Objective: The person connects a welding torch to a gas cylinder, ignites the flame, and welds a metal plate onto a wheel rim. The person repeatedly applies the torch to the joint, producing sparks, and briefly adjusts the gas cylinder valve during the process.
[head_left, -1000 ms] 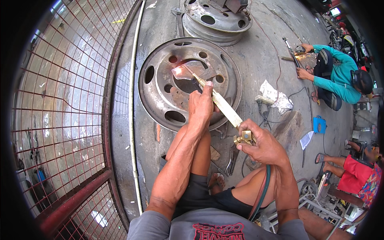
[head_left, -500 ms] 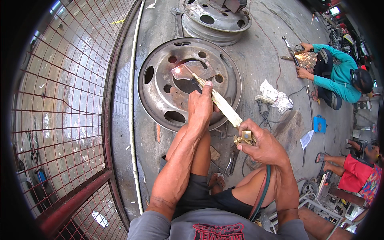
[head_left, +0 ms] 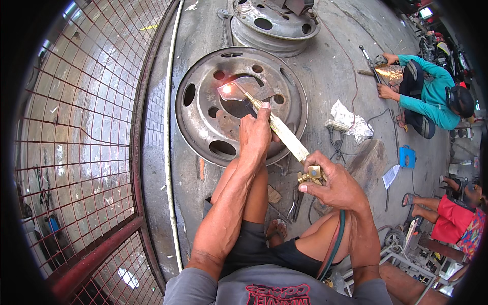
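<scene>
Glow (head_left: 226,88), head view: it sits on the plate (head_left: 233,95) at the torch's tip; lingering on one spot could melt or warp the metal, and a slight tilt of the left hand could swing the heat off the seam.
Knee (head_left: 233,165): bare, by the wheel (head_left: 195,129) at its 6 o'clock; spatter or hot steel could burn it.
Hose (head_left: 336,239): drops toward 7 o'clock from the right hand, close to the thigh; a leg shift could tug the torch.
Torch (head_left: 290,140): slants across both hands, tip toward 11 o'clock, valves toward 4 o'clock.
Left hand (head_left: 255,133): closed round the torch's front, bare; the glow lies at its 11 o'clock, just past the nozzle.
Right hand (head_left: 333,184): wrapped about the valve end, at the left hand's 4 o'clock, thumb beside the brass.
</scene>
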Demonstrator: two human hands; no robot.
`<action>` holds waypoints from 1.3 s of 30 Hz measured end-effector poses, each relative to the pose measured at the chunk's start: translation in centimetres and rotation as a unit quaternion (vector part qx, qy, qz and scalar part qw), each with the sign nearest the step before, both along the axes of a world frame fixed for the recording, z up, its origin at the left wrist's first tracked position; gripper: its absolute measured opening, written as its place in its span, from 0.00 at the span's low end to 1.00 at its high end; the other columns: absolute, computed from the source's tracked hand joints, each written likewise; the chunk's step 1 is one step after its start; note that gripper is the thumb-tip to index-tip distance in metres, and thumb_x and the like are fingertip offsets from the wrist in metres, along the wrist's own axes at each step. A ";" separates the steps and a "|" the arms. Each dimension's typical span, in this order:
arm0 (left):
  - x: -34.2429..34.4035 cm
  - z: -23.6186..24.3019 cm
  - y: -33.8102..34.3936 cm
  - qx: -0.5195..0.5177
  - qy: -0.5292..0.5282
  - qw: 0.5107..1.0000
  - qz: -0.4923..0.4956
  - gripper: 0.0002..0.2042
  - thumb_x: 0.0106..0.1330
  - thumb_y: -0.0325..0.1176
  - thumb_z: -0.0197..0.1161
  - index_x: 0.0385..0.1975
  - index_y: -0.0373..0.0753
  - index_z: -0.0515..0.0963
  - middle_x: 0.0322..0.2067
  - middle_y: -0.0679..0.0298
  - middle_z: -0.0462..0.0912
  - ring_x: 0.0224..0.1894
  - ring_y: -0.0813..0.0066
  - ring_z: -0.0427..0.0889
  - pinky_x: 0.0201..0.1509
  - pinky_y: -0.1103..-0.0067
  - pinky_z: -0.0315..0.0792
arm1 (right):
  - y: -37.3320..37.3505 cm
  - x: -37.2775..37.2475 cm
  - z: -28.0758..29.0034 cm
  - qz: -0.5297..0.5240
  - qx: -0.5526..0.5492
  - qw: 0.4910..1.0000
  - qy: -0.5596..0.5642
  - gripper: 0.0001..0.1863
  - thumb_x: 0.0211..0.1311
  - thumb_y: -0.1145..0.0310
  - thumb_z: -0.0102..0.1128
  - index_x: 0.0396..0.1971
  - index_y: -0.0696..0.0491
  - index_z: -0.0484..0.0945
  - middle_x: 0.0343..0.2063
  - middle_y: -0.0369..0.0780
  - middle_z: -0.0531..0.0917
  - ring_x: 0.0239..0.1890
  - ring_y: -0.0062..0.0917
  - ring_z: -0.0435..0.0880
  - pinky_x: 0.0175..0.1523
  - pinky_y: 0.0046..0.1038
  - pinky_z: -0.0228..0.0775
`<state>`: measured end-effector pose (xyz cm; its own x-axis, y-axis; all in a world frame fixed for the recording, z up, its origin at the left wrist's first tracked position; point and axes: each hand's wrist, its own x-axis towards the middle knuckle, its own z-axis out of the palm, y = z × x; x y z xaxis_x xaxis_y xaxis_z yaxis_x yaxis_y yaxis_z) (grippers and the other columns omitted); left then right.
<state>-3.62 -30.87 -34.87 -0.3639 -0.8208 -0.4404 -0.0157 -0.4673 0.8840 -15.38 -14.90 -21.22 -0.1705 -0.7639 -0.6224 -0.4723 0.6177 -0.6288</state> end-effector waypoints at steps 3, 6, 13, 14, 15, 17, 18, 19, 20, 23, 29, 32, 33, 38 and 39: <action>0.1 -0.1 -0.1 -0.005 -0.013 1.000 -0.010 0.24 0.77 0.45 0.55 0.23 0.32 0.80 0.16 0.58 0.81 0.14 0.72 0.75 0.22 0.74 0.68 | 0.3 -0.2 -0.4 0.013 -0.028 0.999 0.011 0.20 0.65 0.59 0.73 0.48 0.46 0.73 0.26 0.38 0.82 0.29 0.26 0.82 0.36 0.33 0.72; -0.1 -0.5 -0.1 -0.010 0.009 1.000 0.006 0.23 0.77 0.45 0.55 0.23 0.32 0.80 0.16 0.58 0.80 0.14 0.72 0.76 0.21 0.74 0.68 | 0.5 -0.3 -0.8 0.018 -0.047 0.999 0.012 0.21 0.65 0.55 0.73 0.49 0.46 0.73 0.25 0.38 0.82 0.28 0.26 0.81 0.36 0.34 0.71; -0.1 -0.6 -0.2 -0.015 -0.028 0.999 -0.010 0.32 0.75 0.51 0.52 0.16 0.27 0.82 0.11 0.54 0.79 0.18 0.66 0.80 0.32 0.68 0.74 | 0.4 -0.3 -0.6 0.016 -0.037 0.999 0.008 0.18 0.65 0.63 0.72 0.47 0.47 0.72 0.25 0.38 0.81 0.28 0.27 0.80 0.36 0.35 0.71; -0.1 -0.6 -0.2 -0.015 -0.027 1.000 -0.008 0.32 0.75 0.51 0.52 0.16 0.27 0.82 0.11 0.54 0.78 0.18 0.66 0.80 0.32 0.68 0.74 | 0.4 -0.2 -0.5 0.011 -0.029 0.999 0.004 0.17 0.65 0.64 0.71 0.47 0.48 0.72 0.25 0.38 0.81 0.28 0.27 0.79 0.37 0.35 0.71; -0.1 -0.7 -0.2 -0.014 -0.025 1.000 -0.006 0.32 0.75 0.51 0.53 0.16 0.28 0.81 0.11 0.54 0.78 0.18 0.66 0.80 0.32 0.68 0.74 | 0.2 -0.1 -0.4 0.007 -0.022 1.000 0.000 0.16 0.65 0.66 0.70 0.47 0.48 0.72 0.25 0.38 0.80 0.28 0.27 0.79 0.37 0.34 0.71; 0.0 -0.3 -0.1 -0.015 -0.021 1.000 -0.006 0.32 0.75 0.51 0.53 0.16 0.28 0.81 0.11 0.55 0.78 0.18 0.66 0.79 0.31 0.69 0.73 | 0.3 -0.1 -0.4 0.001 -0.021 1.000 -0.007 0.15 0.66 0.68 0.69 0.47 0.48 0.72 0.26 0.38 0.80 0.29 0.27 0.79 0.38 0.34 0.71; 0.0 -0.1 -0.1 -0.015 -0.019 1.000 -0.006 0.32 0.75 0.50 0.53 0.16 0.28 0.81 0.10 0.55 0.78 0.17 0.66 0.79 0.30 0.69 0.73 | 0.3 -0.2 -0.5 -0.001 -0.026 1.000 -0.011 0.15 0.66 0.69 0.68 0.47 0.49 0.72 0.27 0.38 0.80 0.30 0.26 0.79 0.39 0.34 0.71; -0.1 -0.2 0.0 -0.014 -0.013 1.000 -0.005 0.32 0.75 0.50 0.53 0.16 0.28 0.81 0.10 0.55 0.78 0.17 0.66 0.78 0.30 0.69 0.73 | 0.4 -0.2 -0.6 -0.002 -0.032 0.999 -0.014 0.15 0.66 0.69 0.68 0.47 0.49 0.72 0.27 0.39 0.80 0.30 0.26 0.79 0.40 0.34 0.72; -0.1 -0.3 -0.1 -0.014 -0.007 1.000 -0.002 0.31 0.75 0.50 0.53 0.16 0.29 0.81 0.10 0.55 0.78 0.17 0.66 0.78 0.30 0.69 0.72 | 0.4 -0.2 -0.6 -0.001 -0.037 0.999 -0.013 0.15 0.67 0.69 0.67 0.47 0.49 0.72 0.28 0.39 0.80 0.30 0.26 0.80 0.40 0.34 0.72; -0.2 -0.6 -0.2 -0.018 -0.011 1.000 -0.003 0.31 0.75 0.50 0.53 0.15 0.29 0.81 0.10 0.55 0.78 0.18 0.66 0.78 0.30 0.69 0.73 | 0.3 -0.1 -0.6 0.001 -0.047 0.999 -0.011 0.14 0.67 0.69 0.67 0.47 0.49 0.72 0.28 0.38 0.80 0.31 0.26 0.80 0.41 0.33 0.72; -0.2 -1.0 -0.2 -0.020 -0.025 0.999 -0.005 0.32 0.75 0.50 0.53 0.16 0.28 0.81 0.11 0.54 0.78 0.18 0.65 0.79 0.33 0.67 0.75 | 0.5 -0.1 -1.0 -0.008 -0.054 0.998 -0.019 0.13 0.68 0.69 0.67 0.46 0.49 0.72 0.25 0.35 0.78 0.26 0.21 0.78 0.33 0.30 0.68; -0.2 -0.8 -0.1 -0.016 -0.022 1.000 -0.006 0.32 0.75 0.51 0.53 0.16 0.28 0.81 0.11 0.54 0.78 0.18 0.65 0.79 0.33 0.67 0.75 | 0.9 -0.3 -1.8 -0.001 -0.096 0.995 -0.026 0.14 0.69 0.69 0.69 0.45 0.48 0.71 0.18 0.29 0.75 0.14 0.12 0.73 0.19 0.22 0.60; -0.1 -0.8 -0.1 -0.014 -0.019 1.000 -0.006 0.32 0.75 0.51 0.53 0.16 0.28 0.81 0.11 0.54 0.78 0.18 0.65 0.79 0.33 0.67 0.75 | 0.8 -0.3 -1.9 -0.003 -0.095 0.995 -0.031 0.14 0.69 0.70 0.69 0.45 0.48 0.71 0.18 0.29 0.75 0.14 0.12 0.73 0.19 0.22 0.60; -0.2 -0.6 -0.1 -0.006 -0.018 1.000 0.001 0.31 0.75 0.50 0.54 0.16 0.29 0.81 0.11 0.55 0.78 0.18 0.66 0.79 0.31 0.68 0.73 | 0.6 -0.2 -1.7 -0.011 -0.073 0.997 -0.037 0.13 0.70 0.69 0.68 0.46 0.48 0.71 0.21 0.32 0.77 0.19 0.16 0.75 0.25 0.25 0.64; -0.1 -0.6 -0.2 -0.007 -0.019 1.000 0.001 0.31 0.75 0.50 0.54 0.16 0.29 0.81 0.11 0.55 0.78 0.18 0.66 0.79 0.30 0.68 0.72 | 0.4 -0.2 -1.1 -0.013 -0.053 0.998 -0.033 0.13 0.69 0.68 0.67 0.46 0.49 0.72 0.24 0.35 0.78 0.25 0.20 0.77 0.32 0.29 0.68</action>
